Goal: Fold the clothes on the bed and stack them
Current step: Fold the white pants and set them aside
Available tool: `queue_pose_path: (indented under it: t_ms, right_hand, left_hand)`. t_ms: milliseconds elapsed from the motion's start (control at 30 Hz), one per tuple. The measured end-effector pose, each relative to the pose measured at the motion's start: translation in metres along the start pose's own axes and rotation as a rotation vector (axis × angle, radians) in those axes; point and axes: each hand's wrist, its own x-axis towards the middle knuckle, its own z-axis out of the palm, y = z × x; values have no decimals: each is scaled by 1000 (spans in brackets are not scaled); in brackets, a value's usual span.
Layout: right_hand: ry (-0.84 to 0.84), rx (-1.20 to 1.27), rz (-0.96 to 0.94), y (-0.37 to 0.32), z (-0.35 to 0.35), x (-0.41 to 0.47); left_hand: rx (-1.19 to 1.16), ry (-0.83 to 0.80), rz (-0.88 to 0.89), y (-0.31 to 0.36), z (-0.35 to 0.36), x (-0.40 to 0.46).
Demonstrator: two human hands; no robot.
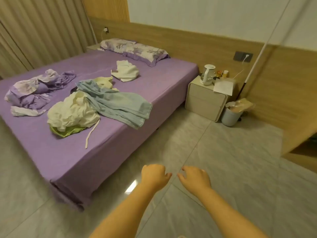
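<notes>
Standing off the bed (106,152), left hand (155,176) and right hand (195,177) loosely curled, empty — I'd take the jeans (116,103) first, being nearest.

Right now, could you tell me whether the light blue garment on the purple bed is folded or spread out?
Spread out, unfolded: the light blue fabric garment lies loose and rumpled across the purple bed, one end reaching the bed's edge.

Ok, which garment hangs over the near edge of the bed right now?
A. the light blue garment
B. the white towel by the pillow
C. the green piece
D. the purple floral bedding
A: the light blue garment drapes past the edge of the purple bed toward the floor, while the other pieces lie fully on the mattress.
</notes>
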Motion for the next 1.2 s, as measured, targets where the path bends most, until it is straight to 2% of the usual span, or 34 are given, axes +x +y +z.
queue_pose_path:
  t_ms: [133, 467, 1000, 1200]
  right_hand:
    - [-21, 12, -16, 30, -7, 32]
    - [-81, 11, -50, 72, -21, 101]
    - [-105, -49, 36, 75, -49, 263]
    - [-146, -33, 36, 77, -61, 321]
  left_hand:
    - [-3, 20, -49, 22, -8, 28]
    - [27, -73, -120, 41, -20, 91]
    - [62, -154, 1, -1, -62, 273]
    - [62, -203, 27, 6, -78, 330]
